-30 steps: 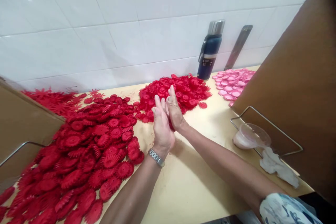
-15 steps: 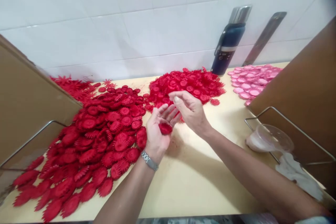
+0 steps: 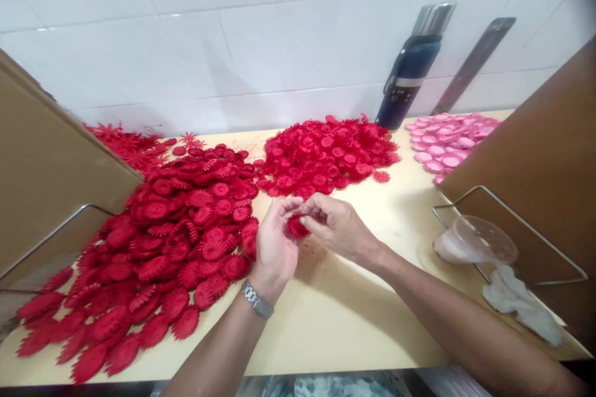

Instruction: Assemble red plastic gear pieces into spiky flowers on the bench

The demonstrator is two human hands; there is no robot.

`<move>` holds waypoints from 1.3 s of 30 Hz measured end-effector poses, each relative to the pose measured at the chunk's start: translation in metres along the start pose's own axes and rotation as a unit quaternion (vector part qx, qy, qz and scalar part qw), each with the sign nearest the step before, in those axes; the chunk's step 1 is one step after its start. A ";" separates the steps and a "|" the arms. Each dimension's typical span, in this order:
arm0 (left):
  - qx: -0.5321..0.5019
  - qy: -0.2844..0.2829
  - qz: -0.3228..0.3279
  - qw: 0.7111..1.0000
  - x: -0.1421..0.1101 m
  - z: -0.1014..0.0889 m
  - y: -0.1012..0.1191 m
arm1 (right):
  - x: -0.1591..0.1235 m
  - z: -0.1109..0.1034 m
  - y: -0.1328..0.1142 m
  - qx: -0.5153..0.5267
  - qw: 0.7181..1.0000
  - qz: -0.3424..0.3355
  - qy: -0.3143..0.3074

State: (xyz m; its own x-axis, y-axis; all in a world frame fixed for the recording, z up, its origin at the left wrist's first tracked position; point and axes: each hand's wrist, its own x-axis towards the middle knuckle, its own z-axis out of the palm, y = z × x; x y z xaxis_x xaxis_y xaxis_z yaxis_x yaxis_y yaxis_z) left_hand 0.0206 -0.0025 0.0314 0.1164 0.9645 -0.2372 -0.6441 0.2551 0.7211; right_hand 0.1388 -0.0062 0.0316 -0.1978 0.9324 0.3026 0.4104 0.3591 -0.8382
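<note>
while the left hand (image 3: 274,245) lies palm up with its fingers curled in, the right hand (image 3: 339,228) comes down to it from the other side, thumb and fingertips pinching a small red disc (image 3: 296,226). the disc sits between the two hands, held above the table (image 3: 344,329), just in front of the middle heap (image 3: 328,155) of red toothed pieces. whether the left fingertips also grip its edge, i cannot tell, since the right fingers partly cover it.

the step in hand looks like working one piece by its rim, the left palm serving as a cradle and the right fingers doing the finer work. the next move seems to call for a light, even pinch and a small turn of the disc, so that the thin teeth neither bend nor tear. the larger left heap (image 3: 174,248) of thicker red discs lies right beside the left wrist, so a wide sweep of that arm could knock some loose.

as for writing, the dark blue bottle (image 3: 410,77) by the wall carries a pale band and small light marks, too blurred to read. the wristwatch (image 3: 257,299) shows no legible name.
</note>
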 end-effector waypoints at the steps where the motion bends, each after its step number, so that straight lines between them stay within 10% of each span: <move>1: 0.010 -0.011 -0.014 1.000 -0.002 -0.002 -0.001 | 0.000 -0.002 0.002 -0.021 1.000 -0.003 0.006; 10: 0.151 -0.001 -0.058 0.987 -0.009 -0.010 0.002 | -0.030 -0.051 -0.013 -0.192 0.977 -0.071 0.061; 15: 0.188 0.042 -0.071 0.979 -0.001 -0.012 0.004 | -0.094 -0.121 -0.004 -0.463 0.856 -0.024 0.228; 19: 0.182 0.041 -0.102 0.977 -0.002 -0.012 0.002 | -0.134 -0.148 0.022 -0.540 0.821 0.069 0.171; 29: 0.070 0.016 -0.126 0.989 -0.012 -0.009 0.000 | -0.144 -0.157 0.038 -0.530 0.839 0.102 0.067; 32: 0.016 -0.004 -0.142 0.990 -0.014 -0.007 -0.002 | -0.141 -0.157 0.022 -0.507 0.849 0.037 0.144; 35: -0.022 -0.033 -0.161 0.986 -0.014 -0.010 -0.004 | -0.121 -0.132 0.001 -0.450 0.871 0.009 0.199; 39: -0.050 -0.054 -0.167 0.983 -0.017 -0.012 -0.005 | -0.077 -0.066 -0.014 -0.366 0.921 -0.130 0.019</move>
State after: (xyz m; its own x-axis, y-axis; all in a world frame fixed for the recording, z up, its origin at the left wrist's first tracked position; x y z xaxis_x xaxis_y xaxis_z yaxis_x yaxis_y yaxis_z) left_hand 0.0125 -0.0205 0.0239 0.4108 0.8311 -0.3748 -0.6271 0.5560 0.5455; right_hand 0.2070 -0.0803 0.0501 -0.3489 0.8065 0.4773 0.8465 0.4898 -0.2089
